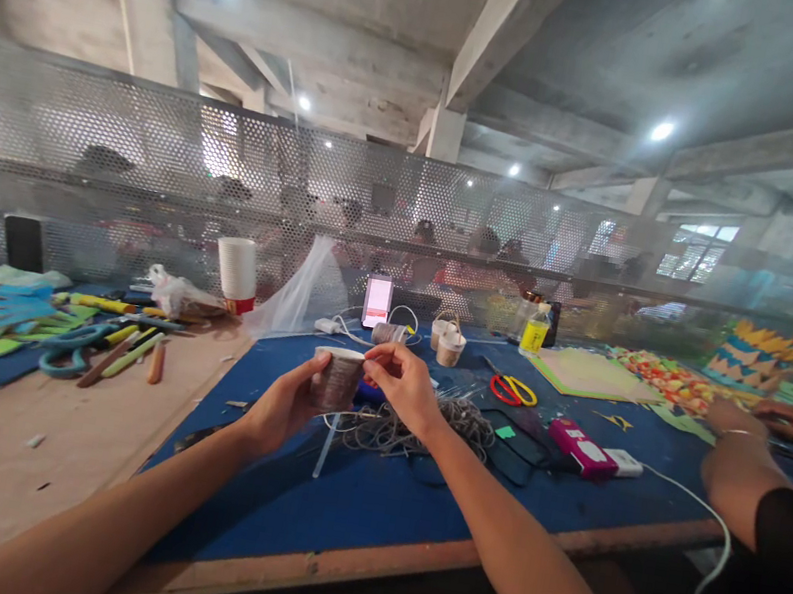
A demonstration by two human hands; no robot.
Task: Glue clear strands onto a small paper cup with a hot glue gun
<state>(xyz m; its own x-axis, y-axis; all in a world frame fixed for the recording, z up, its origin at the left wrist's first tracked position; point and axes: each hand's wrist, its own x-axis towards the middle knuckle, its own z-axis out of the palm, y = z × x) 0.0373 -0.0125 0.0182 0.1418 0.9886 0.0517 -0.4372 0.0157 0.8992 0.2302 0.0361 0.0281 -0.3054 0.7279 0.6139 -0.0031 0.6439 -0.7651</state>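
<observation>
A small cup (336, 383) with a pale rim and a grey-brown, cord-like wrapping stands upright in the air above the blue mat. Its left side is gripped by my left hand (283, 405), fingers curled round the wall. At the cup's right rim, my right hand (403, 384) has thumb and fingers pinched together; whatever sits between the fingertips is hidden. Below and right of the cup lies a loose tangle of grey cord (450, 433). A translucent stick (326, 447) rests on the mat beneath the cup.
Red-and-yellow scissors (514, 390) and a magenta box (580, 449) lie to the right, near a co-worker's arm (736, 471). Behind are small cups (450, 349), a lit phone (377, 302) and stacked paper cups (235, 270). Blue-handled scissors (75, 350) lie left.
</observation>
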